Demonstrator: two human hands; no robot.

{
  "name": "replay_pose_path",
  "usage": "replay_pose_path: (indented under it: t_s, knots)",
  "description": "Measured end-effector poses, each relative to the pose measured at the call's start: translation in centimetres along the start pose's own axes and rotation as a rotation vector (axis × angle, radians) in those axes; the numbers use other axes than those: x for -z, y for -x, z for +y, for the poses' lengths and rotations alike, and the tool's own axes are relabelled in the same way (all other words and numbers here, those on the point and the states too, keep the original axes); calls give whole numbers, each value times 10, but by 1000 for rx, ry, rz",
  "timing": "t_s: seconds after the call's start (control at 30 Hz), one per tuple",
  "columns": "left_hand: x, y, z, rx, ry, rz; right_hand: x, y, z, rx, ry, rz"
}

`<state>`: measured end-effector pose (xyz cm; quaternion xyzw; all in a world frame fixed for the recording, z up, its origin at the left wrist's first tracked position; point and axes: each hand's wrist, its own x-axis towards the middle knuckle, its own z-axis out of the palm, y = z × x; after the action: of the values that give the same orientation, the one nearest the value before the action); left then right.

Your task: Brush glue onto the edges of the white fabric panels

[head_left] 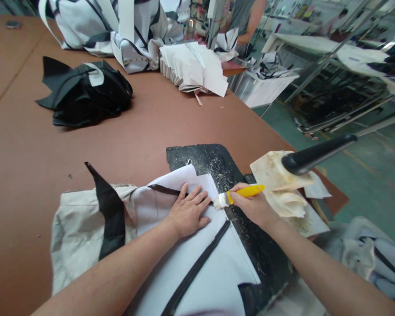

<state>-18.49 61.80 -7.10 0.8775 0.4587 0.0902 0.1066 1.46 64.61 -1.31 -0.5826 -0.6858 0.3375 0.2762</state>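
Note:
My left hand (188,213) lies flat on a white fabric panel (213,263), fingers spread. Dark strips (197,267) run across this panel. In my right hand (250,202) is a paintbrush (246,191) with a yellow handle. Its pale bristles touch the panel's edge just right of my left fingertips. Under the panel is a black board (204,156) speckled with white residue. Beige cloth (75,219) with a black pointed strip (110,210) lies at the panel's left side.
A bundle of black fabric (92,94) sits on the brown table (144,118). Behind it are white bags (85,24) and a stack of white pieces (192,66). At right, a black handle (318,154) projects over stained cloth (272,171). Another person (250,19) is at the back.

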Motion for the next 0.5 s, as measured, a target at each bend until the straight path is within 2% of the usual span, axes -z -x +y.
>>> replay_pose_path:
  t_s: [0.07, 0.13, 0.23, 0.3, 0.37, 0.43, 0.5]
  knots:
    - [4, 3, 8, -36, -22, 1, 0, 0, 4, 63, 19, 77]
    - [13, 6, 18, -56, -2, -41, 0, 4, 6, 111, 16, 55]
    - [27, 12, 35, 22, 114, -173, 1, 11, 7, 105, 24, 4]
    - [33, 15, 44, 72, 181, -264, 1, 13, 6, 109, 45, 81]
    - [32, 18, 53, 92, 192, -331, 0, 15, 5, 142, 32, 134]
    - [26, 21, 59, 114, 160, -359, -1, 20, 6, 146, -6, 95]
    - [19, 24, 63, 131, 126, -336, -1, 31, 11, 99, -28, 24]
